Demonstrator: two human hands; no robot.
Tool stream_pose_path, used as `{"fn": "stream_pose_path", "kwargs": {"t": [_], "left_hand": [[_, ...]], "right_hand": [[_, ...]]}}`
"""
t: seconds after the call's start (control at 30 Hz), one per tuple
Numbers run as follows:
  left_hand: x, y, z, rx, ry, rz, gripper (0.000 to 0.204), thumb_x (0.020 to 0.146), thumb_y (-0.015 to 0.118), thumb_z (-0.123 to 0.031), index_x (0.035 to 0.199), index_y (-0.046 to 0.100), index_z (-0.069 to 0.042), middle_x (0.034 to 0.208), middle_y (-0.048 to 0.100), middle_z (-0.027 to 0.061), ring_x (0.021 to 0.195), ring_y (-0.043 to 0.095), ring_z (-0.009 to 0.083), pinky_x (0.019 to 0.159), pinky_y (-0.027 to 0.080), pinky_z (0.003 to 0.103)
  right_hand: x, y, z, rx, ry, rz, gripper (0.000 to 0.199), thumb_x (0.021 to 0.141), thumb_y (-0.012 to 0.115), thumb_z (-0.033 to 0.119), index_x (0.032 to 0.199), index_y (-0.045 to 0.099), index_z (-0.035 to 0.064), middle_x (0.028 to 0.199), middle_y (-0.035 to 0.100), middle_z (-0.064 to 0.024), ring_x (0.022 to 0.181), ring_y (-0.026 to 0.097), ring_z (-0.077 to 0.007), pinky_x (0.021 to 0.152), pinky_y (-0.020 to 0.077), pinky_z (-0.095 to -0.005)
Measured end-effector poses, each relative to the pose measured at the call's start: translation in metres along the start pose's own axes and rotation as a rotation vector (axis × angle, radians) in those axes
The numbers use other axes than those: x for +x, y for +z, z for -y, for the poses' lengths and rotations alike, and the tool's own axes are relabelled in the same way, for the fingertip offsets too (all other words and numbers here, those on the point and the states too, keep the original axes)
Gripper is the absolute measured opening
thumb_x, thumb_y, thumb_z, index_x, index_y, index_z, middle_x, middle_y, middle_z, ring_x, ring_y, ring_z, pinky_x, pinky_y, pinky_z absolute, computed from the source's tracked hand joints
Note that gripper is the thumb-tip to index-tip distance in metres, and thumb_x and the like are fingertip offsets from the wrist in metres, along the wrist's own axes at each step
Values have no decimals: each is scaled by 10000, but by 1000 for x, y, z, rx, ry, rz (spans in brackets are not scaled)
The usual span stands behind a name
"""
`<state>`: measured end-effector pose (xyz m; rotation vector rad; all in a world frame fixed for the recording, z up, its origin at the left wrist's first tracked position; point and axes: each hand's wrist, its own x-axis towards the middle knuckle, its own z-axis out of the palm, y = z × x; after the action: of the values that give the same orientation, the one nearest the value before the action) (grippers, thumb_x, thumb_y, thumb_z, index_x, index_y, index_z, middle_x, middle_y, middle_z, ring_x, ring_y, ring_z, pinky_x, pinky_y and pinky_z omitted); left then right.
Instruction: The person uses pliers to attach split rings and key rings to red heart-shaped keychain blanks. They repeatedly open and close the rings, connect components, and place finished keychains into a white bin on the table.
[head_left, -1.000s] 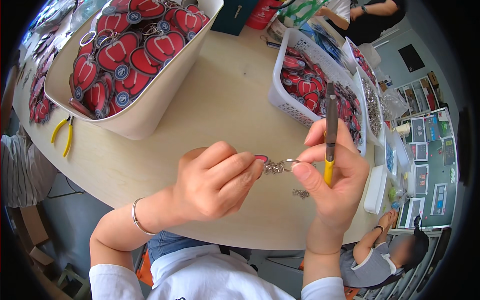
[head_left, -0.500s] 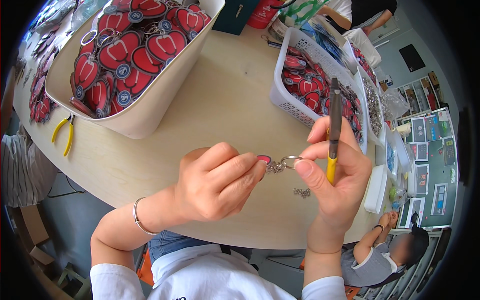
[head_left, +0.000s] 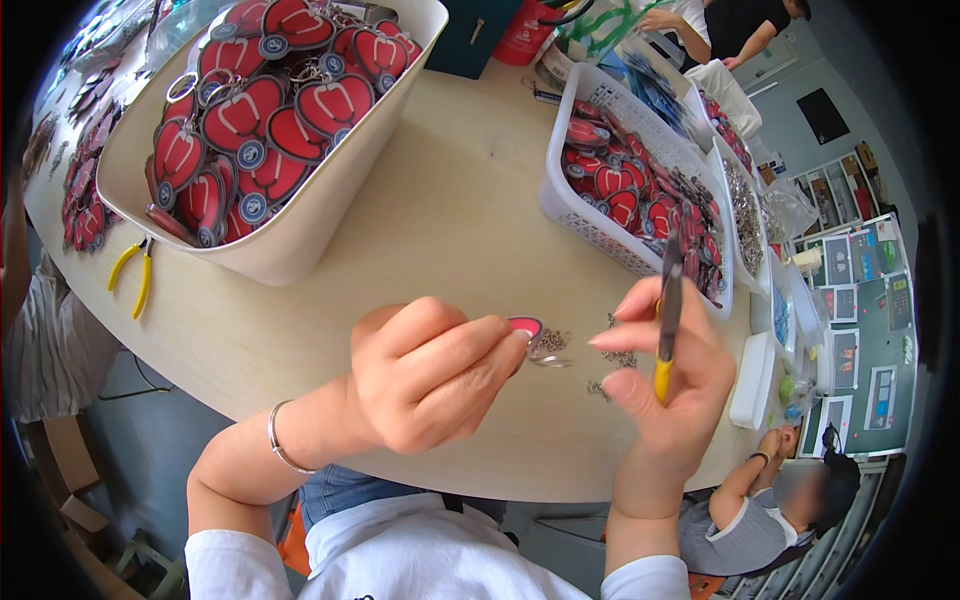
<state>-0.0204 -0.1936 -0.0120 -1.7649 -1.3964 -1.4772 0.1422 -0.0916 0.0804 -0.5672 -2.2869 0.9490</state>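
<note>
My left hand (head_left: 430, 375) pinches a small red charm (head_left: 526, 327) with a metal ring and short chain (head_left: 550, 347) hanging from it, held just above the wooden table (head_left: 440, 220). My right hand (head_left: 672, 390) grips yellow-handled pliers (head_left: 667, 325) upright, jaws pointing up, its fingertips spread a little apart from the ring. A few loose chain bits (head_left: 612, 358) lie on the table between the hands.
A big white tub (head_left: 300, 235) of red charms stands at the back left. A white mesh basket (head_left: 590, 215) of the same charms is at the back right, with more trays beyond. Yellow-handled pliers (head_left: 135, 275) lie at the left edge. Another person sits low on the right (head_left: 770, 500).
My right hand has drawn back to the right, away from the ring it was touching. The left hand still holds the charm and has shifted slightly right.
</note>
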Motion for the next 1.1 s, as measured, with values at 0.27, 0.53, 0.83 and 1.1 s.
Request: {"fn": "stream_pose_path", "kwargs": {"t": [0.27, 0.53, 0.83, 1.1], "left_hand": [[6, -4, -4, -42, 25, -79, 271, 537, 744, 18, 801, 699, -22, 790, 659, 40, 556, 470, 134, 440, 351, 229], [6, -6, -6, -11, 11, -15, 286, 544, 752, 11, 824, 709, -27, 808, 662, 27, 594, 470, 129, 479, 360, 229], [4, -3, -6, 2, -3, -4, 309, 543, 744, 14, 849, 717, -22, 799, 653, 23, 590, 463, 127, 472, 353, 226], [-1, -15, -6, -29, 0, 112, 392, 594, 672, 28, 982, 701, -19, 917, 664, 53, 681, 519, 175, 572, 446, 261]], "right_hand": [[-42, -2, -34, -120, -61, 180, 312, 668, 815, 210, 637, 591, -5, 920, 579, -96, 703, 533, -235, 600, 446, -309], [-40, 1, -33, -213, -201, 202, 301, 630, 809, 107, 596, 523, 19, 852, 588, -88, 605, 517, -215, 503, 414, -305], [-55, 2, -27, -719, -355, 63, 261, 562, 779, 120, 610, 531, 53, 861, 582, -89, 601, 495, -220, 472, 365, -308], [-51, 6, -27, -423, -239, 103, 269, 648, 798, 171, 663, 566, 37, 952, 586, -122, 737, 517, -258, 598, 402, -366]]}}
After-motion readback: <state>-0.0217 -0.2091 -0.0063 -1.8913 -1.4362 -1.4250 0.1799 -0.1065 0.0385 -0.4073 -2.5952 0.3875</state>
